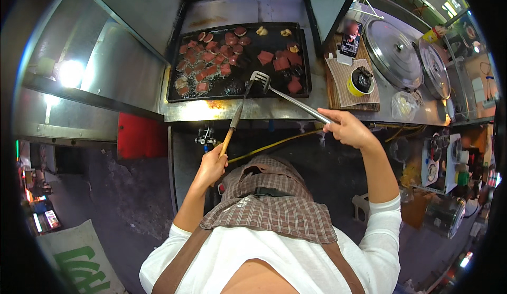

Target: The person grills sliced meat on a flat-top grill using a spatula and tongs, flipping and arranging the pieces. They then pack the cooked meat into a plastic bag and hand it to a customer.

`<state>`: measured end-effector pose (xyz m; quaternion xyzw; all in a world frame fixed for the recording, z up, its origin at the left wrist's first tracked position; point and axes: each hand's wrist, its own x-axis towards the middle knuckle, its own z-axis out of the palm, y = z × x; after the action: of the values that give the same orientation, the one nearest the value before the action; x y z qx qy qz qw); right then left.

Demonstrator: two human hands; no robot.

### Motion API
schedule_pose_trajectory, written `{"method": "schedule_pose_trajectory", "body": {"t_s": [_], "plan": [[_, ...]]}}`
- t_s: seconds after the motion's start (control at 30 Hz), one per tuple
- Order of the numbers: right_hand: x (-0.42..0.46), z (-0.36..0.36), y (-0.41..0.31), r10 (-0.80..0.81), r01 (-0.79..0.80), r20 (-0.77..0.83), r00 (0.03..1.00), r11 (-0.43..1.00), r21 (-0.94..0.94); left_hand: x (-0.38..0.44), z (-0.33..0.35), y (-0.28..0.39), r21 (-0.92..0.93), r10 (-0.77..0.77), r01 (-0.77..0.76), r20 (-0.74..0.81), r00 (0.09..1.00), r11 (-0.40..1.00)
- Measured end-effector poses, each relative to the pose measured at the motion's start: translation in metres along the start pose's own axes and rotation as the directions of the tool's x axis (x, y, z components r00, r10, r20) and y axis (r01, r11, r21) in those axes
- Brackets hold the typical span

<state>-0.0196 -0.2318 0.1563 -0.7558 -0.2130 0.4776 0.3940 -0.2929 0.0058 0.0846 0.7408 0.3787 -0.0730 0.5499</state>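
Note:
My left hand (pixel 212 166) grips the wooden handle of a long metal-ended tool (pixel 237 118), perhaps a spatula, whose dark tip is at the griddle's front edge. In my right hand (pixel 348 127) is the metal handle of a slotted turner (pixel 260 78); its head is over the front of the griddle, close to the other tool's tip. On the black rectangular griddle (pixel 237 97), many reddish pieces of food (pixel 208 56) sizzle in bubbling oil at the left. More reddish pieces (pixel 281 62) lie at the right, with dark pieces beside them. Yellowish pieces (pixel 285 32) rest near the back.
Metal panels enclose the griddle's sides. At the right, a wooden board (pixel 352 106) bears a striped cloth (pixel 340 90), a yellow-rimmed tub (pixel 358 87) and a propped phone (pixel 351 40). Beyond stand large lidded metal pots (pixel 392 52) and a plastic bag (pixel 404 106). A yellow hose (pixel 277 145) runs below the counter.

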Motion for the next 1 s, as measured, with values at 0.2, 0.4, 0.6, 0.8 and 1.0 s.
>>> {"method": "schedule_pose_trajectory", "body": {"t_s": [0.2,0.4,0.6,0.8,1.0], "plan": [[-0.039,0.065,0.051,-0.479,0.355,-0.337,0.810,0.859,-0.369,0.024,0.021,-0.010,-0.600,0.013,0.122,0.216,0.976,0.791],[-0.108,0.081,0.042,-0.286,0.078,-0.699,0.655,0.946,-0.314,0.064,0.076,0.075,-0.482,0.285,-0.048,0.431,0.856,0.875],[-0.137,0.060,0.067,-0.297,-0.135,-0.865,0.404,0.916,-0.377,0.109,0.168,0.137,-0.495,0.405,-0.035,0.666,0.627,0.868],[-0.136,0.048,0.088,-0.199,-0.151,-0.897,0.396,0.949,-0.278,0.118,0.191,0.141,-0.475,0.321,0.085,0.705,0.632,0.876],[-0.142,0.048,0.090,-0.181,-0.150,-0.895,0.407,0.953,-0.262,0.112,0.182,0.133,-0.444,0.308,0.041,0.682,0.664,0.895]]}}
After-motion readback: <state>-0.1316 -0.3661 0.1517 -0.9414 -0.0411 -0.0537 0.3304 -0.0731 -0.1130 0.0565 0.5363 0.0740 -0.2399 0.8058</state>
